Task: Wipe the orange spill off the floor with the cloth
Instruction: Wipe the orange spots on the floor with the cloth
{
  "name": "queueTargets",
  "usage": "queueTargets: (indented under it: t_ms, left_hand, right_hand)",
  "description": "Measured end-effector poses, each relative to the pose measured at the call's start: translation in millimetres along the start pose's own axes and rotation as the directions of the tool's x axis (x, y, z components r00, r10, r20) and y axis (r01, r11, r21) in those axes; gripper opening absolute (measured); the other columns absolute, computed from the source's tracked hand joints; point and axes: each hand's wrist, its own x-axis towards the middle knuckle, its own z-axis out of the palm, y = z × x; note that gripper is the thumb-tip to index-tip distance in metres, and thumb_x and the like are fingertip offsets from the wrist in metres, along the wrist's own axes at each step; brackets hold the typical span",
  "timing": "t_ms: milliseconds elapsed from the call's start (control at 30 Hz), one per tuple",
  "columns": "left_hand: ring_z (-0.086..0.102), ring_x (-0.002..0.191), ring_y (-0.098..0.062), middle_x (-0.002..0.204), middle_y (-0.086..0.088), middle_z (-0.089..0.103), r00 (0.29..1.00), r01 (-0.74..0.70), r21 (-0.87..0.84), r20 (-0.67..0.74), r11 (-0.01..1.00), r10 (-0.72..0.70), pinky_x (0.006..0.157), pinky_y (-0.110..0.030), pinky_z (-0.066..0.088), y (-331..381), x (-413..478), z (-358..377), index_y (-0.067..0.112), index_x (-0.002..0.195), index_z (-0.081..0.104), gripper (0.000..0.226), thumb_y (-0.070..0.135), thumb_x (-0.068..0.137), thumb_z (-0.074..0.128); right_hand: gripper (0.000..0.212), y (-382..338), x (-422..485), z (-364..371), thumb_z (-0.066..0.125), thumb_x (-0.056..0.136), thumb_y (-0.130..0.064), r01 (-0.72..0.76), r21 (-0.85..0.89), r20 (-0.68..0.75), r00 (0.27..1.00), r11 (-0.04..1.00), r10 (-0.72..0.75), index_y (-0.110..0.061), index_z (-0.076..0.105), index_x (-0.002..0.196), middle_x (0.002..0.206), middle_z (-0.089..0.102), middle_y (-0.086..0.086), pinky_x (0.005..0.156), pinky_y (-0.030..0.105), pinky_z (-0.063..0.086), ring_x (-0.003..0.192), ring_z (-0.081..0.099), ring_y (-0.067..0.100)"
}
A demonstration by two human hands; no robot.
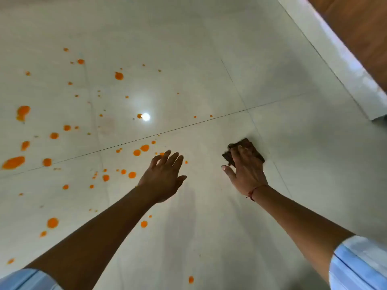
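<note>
Orange drops and blobs of the spill (13, 162) lie scattered over the left half of the pale tiled floor (188, 59), reaching from the far left to just beside my left hand. My left hand (164, 174) hovers with its fingers spread and holds nothing. A dark brown cloth (250, 146) lies on the floor right of centre. My right hand (245, 170) rests flat on top of it, fingers over the cloth, thumb out to the left. The tile under the cloth shows no orange.
A pale raised skirting (335, 59) and a brown wooden surface (360, 24) run along the upper right. A bright lamp reflection (146, 117) glares on the tile. Thin grout lines cross the floor.
</note>
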Motion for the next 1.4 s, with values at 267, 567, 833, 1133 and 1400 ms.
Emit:
queueTargets:
  t_ms: [267,567,833,1133,1400]
  left_hand:
    - [0.042,0.135,-0.032,0.14,-0.011,0.052,0.986,-0.152,0.208,-0.032,0.966,0.162,0.109,-0.048,0.034,-36,48,98,0.007,0.133,0.055,0.066,0.054,0.09,0.039]
    - [0.046,0.132,-0.035,0.131,-0.011,0.06,0.963,-0.245,0.281,-0.042,0.928,0.267,0.107,-0.046,0.024,-104,-4,99,0.006,0.128,0.06,0.06,0.045,0.091,0.032]
    - [0.045,0.132,-0.034,0.134,-0.01,0.058,0.967,-0.246,0.243,-0.007,0.938,0.255,0.107,-0.046,0.026,-102,-20,109,0.011,0.13,0.059,0.055,0.042,0.093,0.031]
    - [0.039,0.136,-0.033,0.144,-0.011,0.047,0.967,-0.243,0.12,-0.047,0.963,0.25,0.107,-0.046,0.031,-58,-66,143,0.014,0.134,0.053,0.05,0.039,0.093,0.038]
    - [0.037,0.138,-0.034,0.145,-0.013,0.045,0.974,-0.22,0.103,-0.039,0.97,0.225,0.108,-0.048,0.031,-52,-69,148,0.012,0.134,0.052,0.05,0.035,0.093,0.034]
  right_hand:
    - [0.082,58,65,85,0.006,0.086,-0.062,-0.178,-0.049,-0.121,0.978,0.983,0.171,-0.018,0.018,0.153,0.162,0.011,0.01,0.114,0.05,0.015,0.146,0.012,0.031]
    - [0.066,-105,-7,139,0.038,0.093,-0.049,0.318,-0.005,-0.098,0.943,0.948,-0.317,-0.022,0.025,0.152,0.161,0.016,0.007,0.117,0.051,0.013,0.147,0.018,0.031]
    - [0.067,-122,-16,142,0.039,0.092,-0.05,0.057,0.059,-0.176,0.983,0.997,-0.045,-0.021,0.027,0.151,0.161,0.018,0.009,0.116,0.052,0.013,0.145,0.018,0.034]
    - [0.07,-98,-92,154,0.044,0.09,-0.05,0.101,0.009,-0.062,0.993,0.995,-0.1,-0.023,0.027,0.151,0.161,0.015,0.009,0.115,0.053,0.016,0.145,0.019,0.034]
    - [0.068,-32,-182,189,0.05,0.088,-0.054,0.699,-0.241,0.1,0.708,0.673,-0.7,-0.03,0.032,0.149,0.158,0.024,0.005,0.115,0.049,0.014,0.143,0.025,0.03]
